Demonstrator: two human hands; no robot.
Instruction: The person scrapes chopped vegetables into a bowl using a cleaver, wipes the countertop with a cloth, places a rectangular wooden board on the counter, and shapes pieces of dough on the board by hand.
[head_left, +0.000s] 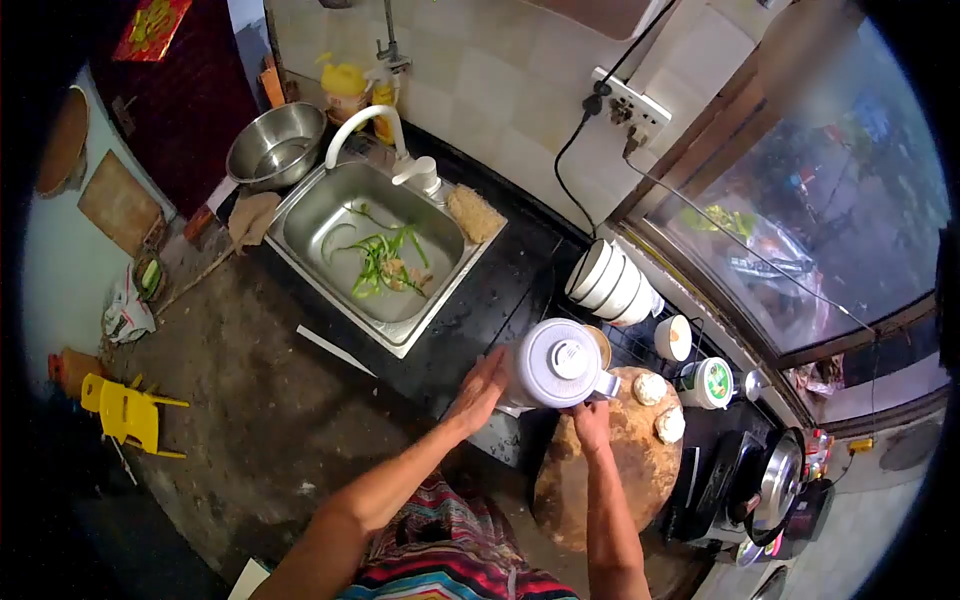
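Lidded jug (560, 362) over the table (465, 332), beside the round board (605, 490)

Its long axis looks roughly upright, tilt hard to judge. The right hand (592, 422) grasps the handle (608, 384), board side; the left hand (478, 388), unclenched, lies along the opposite side, contact unclear.

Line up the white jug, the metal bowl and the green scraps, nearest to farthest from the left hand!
In the head view:
1. White jug: right beside the left hand.
2. Green scraps: in the sink.
3. Metal bowl: by the sink's far left corner.

Bare forearms (398, 472), striped garment (470, 550); pink, turquoise, black
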